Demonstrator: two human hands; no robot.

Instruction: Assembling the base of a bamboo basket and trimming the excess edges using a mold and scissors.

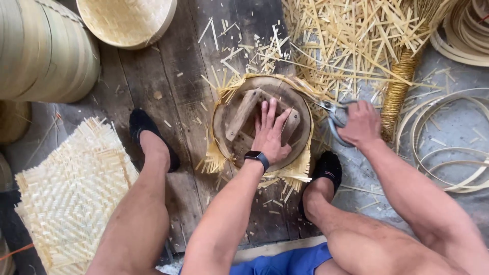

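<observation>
My left hand [271, 133] presses flat, fingers spread, on a round wooden form [239, 97] with crossed wooden bars that lies on a woven bamboo mat whose strip ends [295, 173] stick out around it. A dark watch sits on that wrist. My right hand [362, 123] grips the handles of metal shears [332, 113] at the form's right edge, with the blades pointing left toward the protruding strips.
Cut bamboo strips [351, 35] litter the floor at the top right. A square woven mat [71, 188] lies at the left, a round woven lid [125, 20] and a stack of bamboo rings [43, 51] at the top left, and coiled hoops [453, 147] at the right. My feet in black shoes flank the form.
</observation>
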